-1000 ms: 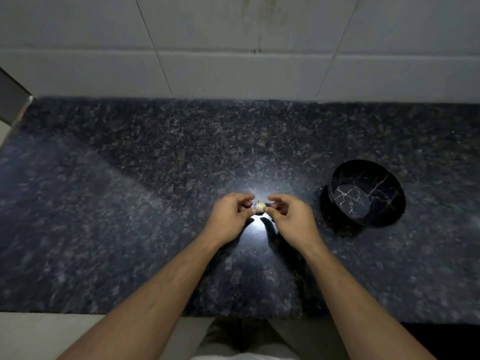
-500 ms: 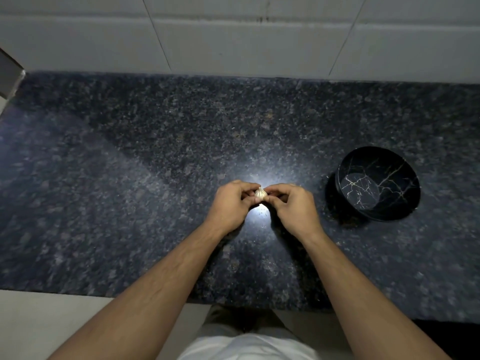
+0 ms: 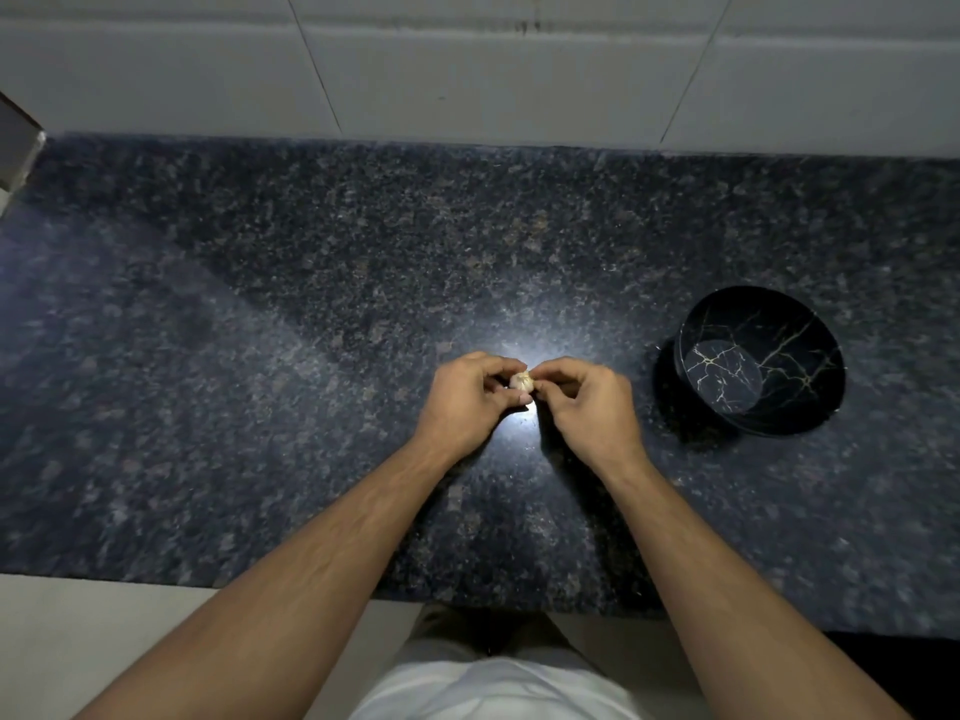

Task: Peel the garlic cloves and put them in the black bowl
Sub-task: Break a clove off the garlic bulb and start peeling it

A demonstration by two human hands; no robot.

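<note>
Garlic [image 3: 521, 380] mostly behind fingers [image 3: 498, 367]

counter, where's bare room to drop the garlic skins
Bare granite counter runs wide to the left of the left hand, and along the tiled wall behind both hands. It is tighter between the right hand and the black bowl. Both hands pinch the garlic.

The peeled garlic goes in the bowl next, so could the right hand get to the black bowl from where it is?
Probably yes. The black bowl sits open on the countertop just right of the right hand, nothing between them, though it now pinches the garlic.
</note>
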